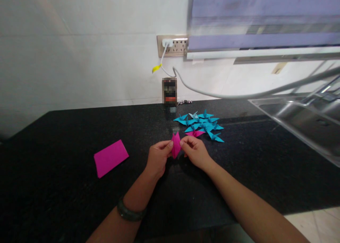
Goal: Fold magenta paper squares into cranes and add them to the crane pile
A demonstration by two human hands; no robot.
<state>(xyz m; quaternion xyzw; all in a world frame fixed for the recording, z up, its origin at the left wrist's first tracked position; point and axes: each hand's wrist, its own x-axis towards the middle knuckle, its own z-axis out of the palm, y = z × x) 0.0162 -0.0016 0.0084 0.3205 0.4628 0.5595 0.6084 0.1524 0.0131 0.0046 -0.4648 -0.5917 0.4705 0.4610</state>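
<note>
Pink folded paper [176, 146]: thin; uneven pull could tear it.
Left hand [158, 157]: pinching left edge.
Right hand [197, 152]: pinching right edge; slip might scatter blue cranes [203, 125].

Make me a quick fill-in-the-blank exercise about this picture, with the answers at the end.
The left hand grips a ____ folded paper.
The ____ arm wears a dark bracelet.
Most of the paper cranes are ____.
The sink is on the picture's ____ side.

Missing words: pink; left; blue; right.
</note>
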